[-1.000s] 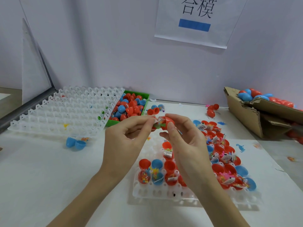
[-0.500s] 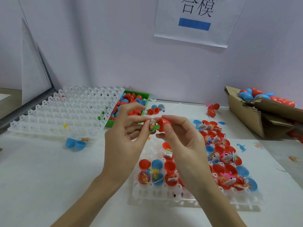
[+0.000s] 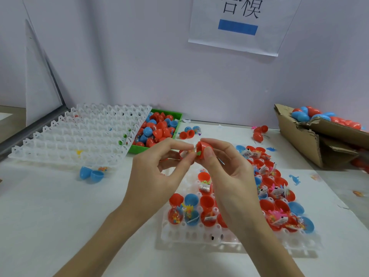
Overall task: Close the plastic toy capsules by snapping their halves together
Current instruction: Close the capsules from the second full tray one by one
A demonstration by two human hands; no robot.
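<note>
wall paper sign [image 3: 237,25], reads "合模"

Single head view, forward-down, close over table [image 3: 60,216].

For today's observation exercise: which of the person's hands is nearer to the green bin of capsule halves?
Left. The left hand is just in front of the green bin, near its front edge. The right hand is farther to the bin's right, over the white tray.

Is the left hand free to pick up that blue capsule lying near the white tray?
Probably not yet: the left hand is pinching the red capsule with the right hand. The path to the blue capsule looks unobstructed.
</note>
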